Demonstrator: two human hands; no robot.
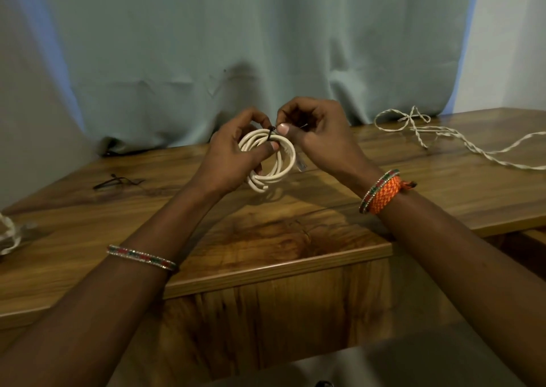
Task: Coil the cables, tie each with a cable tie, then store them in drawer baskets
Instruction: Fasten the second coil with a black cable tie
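- Above the middle of the wooden table (280, 233), the left hand (233, 162) grips a coiled white cable (273, 162), thumb pressed across the loops and fingers curled behind them.
- The right hand (319, 134) sits at the coil's 1 o'clock, thumb and fingertips pinching a thin black cable tie (272, 131) that wraps the bundle at its 12 o'clock point.
- The coil is held clear of the tabletop, several smooth, round, glossy loops stacked together; a pale connector end shows at its 3 o'clock edge, partly hidden by the right hand.
- At the table's 2 o'clock corner lies a twisted cream cable (443, 138), loose and uncoiled, looping near the curtain and trailing off toward the right edge, well apart from the hands.
- At 9 o'clock on the table rest a few spare black ties (118, 182), thin and flat, slightly crossed.
- At the far 9 o'clock edge, another pale twisted cable (9, 236) pokes into view, mostly cut off.
- The table is glossy, grain-patterned brown wood with a stepped front edge.
- A pale blue-green curtain (236, 46) hangs in soft folds behind the table, its hem resting on the back edge.
- A beaded bangle (141, 258) rings the left forearm; a woven orange band (384, 193) and matching bangle ring the right wrist.
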